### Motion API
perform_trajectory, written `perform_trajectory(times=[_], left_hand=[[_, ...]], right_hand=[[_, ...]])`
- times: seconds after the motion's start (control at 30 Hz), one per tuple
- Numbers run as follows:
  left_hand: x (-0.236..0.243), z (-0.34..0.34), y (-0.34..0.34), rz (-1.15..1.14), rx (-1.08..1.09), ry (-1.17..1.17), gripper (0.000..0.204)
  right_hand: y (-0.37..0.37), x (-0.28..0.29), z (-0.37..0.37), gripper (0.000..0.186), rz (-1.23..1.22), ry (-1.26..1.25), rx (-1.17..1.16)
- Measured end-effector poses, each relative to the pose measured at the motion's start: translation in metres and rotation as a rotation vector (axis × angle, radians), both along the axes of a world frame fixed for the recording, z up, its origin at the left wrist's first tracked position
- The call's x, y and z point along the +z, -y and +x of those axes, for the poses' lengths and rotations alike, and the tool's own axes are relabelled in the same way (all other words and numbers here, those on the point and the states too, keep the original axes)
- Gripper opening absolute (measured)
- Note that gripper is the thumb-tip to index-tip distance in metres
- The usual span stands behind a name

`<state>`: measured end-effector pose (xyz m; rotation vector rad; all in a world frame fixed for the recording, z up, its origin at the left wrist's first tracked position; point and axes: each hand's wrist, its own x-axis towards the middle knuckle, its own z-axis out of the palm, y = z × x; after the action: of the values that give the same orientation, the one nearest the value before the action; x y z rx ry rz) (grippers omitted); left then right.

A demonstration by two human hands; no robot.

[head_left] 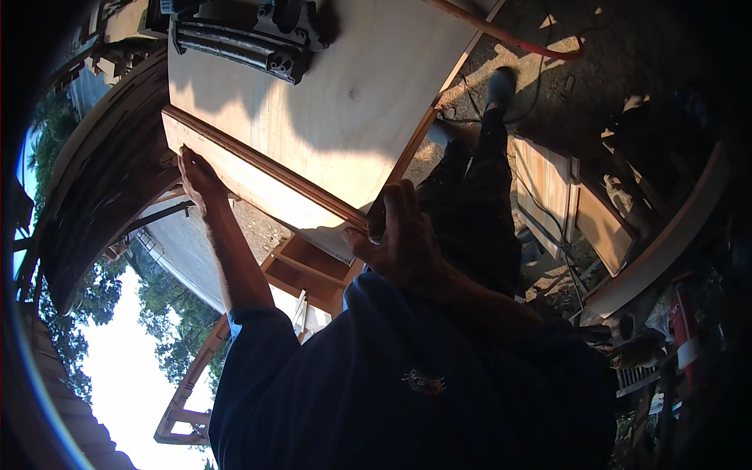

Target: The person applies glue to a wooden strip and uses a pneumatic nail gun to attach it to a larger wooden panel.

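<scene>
A long wooden strip with a grooved edge (258, 168) lies along the near edge of a pale plywood panel (352, 94). At the strip's left end my left hand (202, 178) rests with its fingers stretched out against the wood. My right hand (403, 243) is closed at the strip's right end, fingers bent above and thumb below. Shadow darkens the space between thumb and fingers, so the exact grip is partly hidden. On the panel's far left part sits a grey and black metal tool with long ribbed rails (239, 51).
An orange hose (509, 35) crosses the far right corner of the panel. Wooden panels (548, 184) lean on the ground at right, beside a dark cable. Below the strip is an open wooden frame (309, 270). Curved dark boards (102, 172) stand at left.
</scene>
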<state>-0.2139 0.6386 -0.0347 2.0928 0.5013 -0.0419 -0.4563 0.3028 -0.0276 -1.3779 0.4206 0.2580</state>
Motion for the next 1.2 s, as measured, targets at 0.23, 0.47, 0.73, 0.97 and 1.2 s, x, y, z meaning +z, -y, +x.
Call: perform_trajectory(times=[0.23, 0.47, 0.73, 0.97, 1.2], left_hand=[[0.010, -0.003, -0.008, 0.854, -0.397, 0.151, 0.048], [0.042, -0.008, 0.039, 0.861, -0.543, 0.427, 0.089], [0.062, -0.096, 0.133, 0.699, -1.782, 0.362, 0.114], [0.054, -0.084, 0.110, 0.724, -1.810, 0.387, 0.080], [0.072, -0.075, 0.085, 0.849, -1.792, 0.309, 0.069]], right_hand=[[-0.006, -0.003, -0.004, 0.046, -0.172, 0.095, 0.005], [-0.021, -0.015, -0.015, 0.063, -0.210, 0.108, -0.113], [-0.015, -0.007, -0.015, 0.057, -0.144, 0.054, -0.086], [-0.012, -0.012, -0.017, 0.068, -0.038, 0.069, -0.127], [0.001, -0.012, -0.030, 0.069, -0.110, 0.309, -0.137]])
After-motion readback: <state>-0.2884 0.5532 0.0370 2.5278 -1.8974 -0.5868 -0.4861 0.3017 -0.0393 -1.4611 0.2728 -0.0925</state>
